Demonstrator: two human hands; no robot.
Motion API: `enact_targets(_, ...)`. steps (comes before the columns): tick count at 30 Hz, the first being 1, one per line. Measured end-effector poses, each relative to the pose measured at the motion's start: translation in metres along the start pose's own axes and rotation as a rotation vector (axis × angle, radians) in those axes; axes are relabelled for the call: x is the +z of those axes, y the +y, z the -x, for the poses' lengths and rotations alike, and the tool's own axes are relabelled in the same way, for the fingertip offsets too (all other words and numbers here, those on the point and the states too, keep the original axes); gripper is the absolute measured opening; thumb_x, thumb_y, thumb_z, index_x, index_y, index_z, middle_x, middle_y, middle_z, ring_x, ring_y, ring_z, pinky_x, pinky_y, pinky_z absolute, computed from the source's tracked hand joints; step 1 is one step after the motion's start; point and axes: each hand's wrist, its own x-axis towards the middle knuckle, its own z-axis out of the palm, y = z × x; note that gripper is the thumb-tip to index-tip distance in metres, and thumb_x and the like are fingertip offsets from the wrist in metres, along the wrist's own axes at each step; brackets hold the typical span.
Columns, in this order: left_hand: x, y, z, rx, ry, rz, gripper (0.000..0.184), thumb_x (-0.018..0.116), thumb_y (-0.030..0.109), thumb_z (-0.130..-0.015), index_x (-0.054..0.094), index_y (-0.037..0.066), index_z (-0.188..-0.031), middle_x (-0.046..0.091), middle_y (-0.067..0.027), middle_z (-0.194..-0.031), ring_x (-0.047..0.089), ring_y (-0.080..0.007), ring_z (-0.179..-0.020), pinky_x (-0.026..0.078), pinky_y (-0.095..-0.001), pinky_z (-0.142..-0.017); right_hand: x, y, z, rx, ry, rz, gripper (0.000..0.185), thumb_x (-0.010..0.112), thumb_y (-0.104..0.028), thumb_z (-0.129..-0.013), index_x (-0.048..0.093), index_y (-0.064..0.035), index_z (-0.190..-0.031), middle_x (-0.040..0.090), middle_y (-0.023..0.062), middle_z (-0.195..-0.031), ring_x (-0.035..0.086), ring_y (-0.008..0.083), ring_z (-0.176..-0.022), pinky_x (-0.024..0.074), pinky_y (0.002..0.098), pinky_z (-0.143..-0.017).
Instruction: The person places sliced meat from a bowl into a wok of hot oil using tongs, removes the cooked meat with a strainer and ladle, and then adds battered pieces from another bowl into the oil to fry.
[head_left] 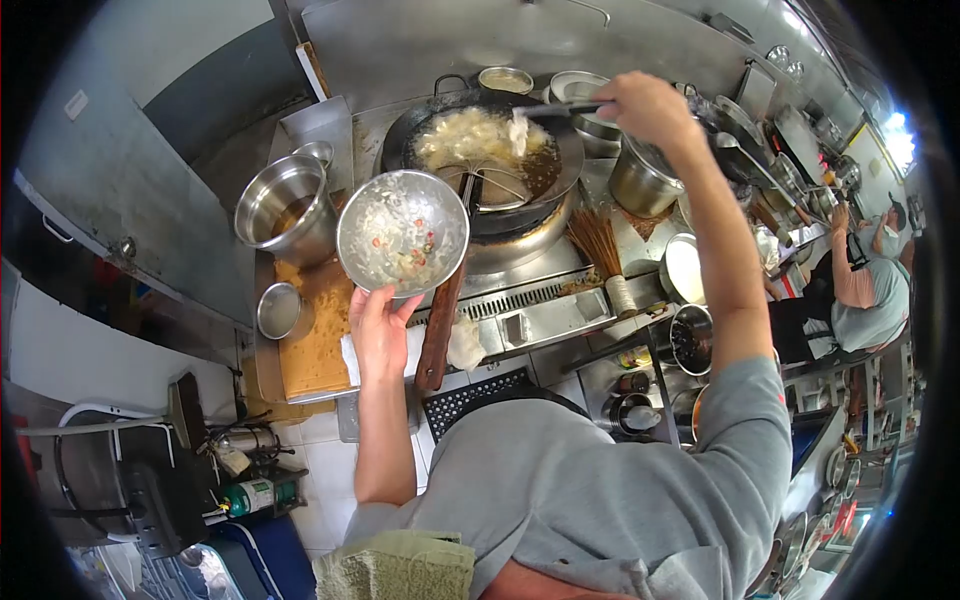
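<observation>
My left hand (378, 335) grips the lower rim of a metal bowl (402, 282), tilted toward me. White batter and small red bits coat its inside. My right hand (645, 105) is closed around a long dark utensil (560, 109); whether it is tongs cannot be made out. A pale battered piece (518, 134) hangs from its tip over a black wok (572, 160). Pale pieces bubble in the wok's hot oil (465, 135). A strainer (505, 192) rests on the wok's near edge, its wooden handle (440, 330) pointing toward me beside the bowl.
Left of the wok stand a deep steel pot (262, 215) and a small metal cup (280, 310). A bamboo brush (603, 250) and a lidded pot (640, 185) sit to the right. Another person (870, 290) works farther right, near several woks and ladles.
</observation>
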Motion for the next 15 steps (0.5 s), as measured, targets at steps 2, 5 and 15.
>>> enact_targets(2,0.006,0.004,0.006,0.045,0.015,0.012,0.023,0.051,-0.001,-0.084,0.055,0.002,-0.107,0.060,-0.0095,-0.108,0.061,-0.0189,-0.097,0.059,-0.0357,-0.077,0.039,0.000,-0.006,0.017,-0.088,0.062,0.024,0.066,-0.027,-0.079,0.070,-0.0114,-0.097,0.068,0.0131,-0.096,0.065,0.0315,-0.091,0.0524,0.0424,-0.081)
enact_targets(5,0.004,0.010,0.012,0.086,-0.003,0.003,0.021,0.052,-0.001,-0.084,0.055,0.002,-0.105,0.061,-0.0098,-0.105,0.062,-0.0190,-0.094,0.059,-0.0353,-0.076,0.118,0.018,-0.025,0.058,-0.156,0.114,0.028,0.065,-0.029,-0.079,0.068,-0.0055,-0.095,0.067,0.0174,-0.097,0.065,0.0330,-0.093,0.0520,0.0429,-0.083)
enact_targets(15,-0.015,0.018,0.026,0.178,0.026,-0.072,0.010,0.054,-0.003,-0.084,0.057,0.002,-0.093,0.064,-0.0115,-0.100,0.064,-0.0198,-0.091,0.058,-0.0379,-0.076,-0.027,-0.049,0.044,-0.298,0.161,-0.350,0.034,0.068,-0.019,-0.079,0.066,-0.0026,-0.109,0.066,0.0183,-0.102,0.063,0.0342,-0.096,0.0482,0.0391,-0.084)
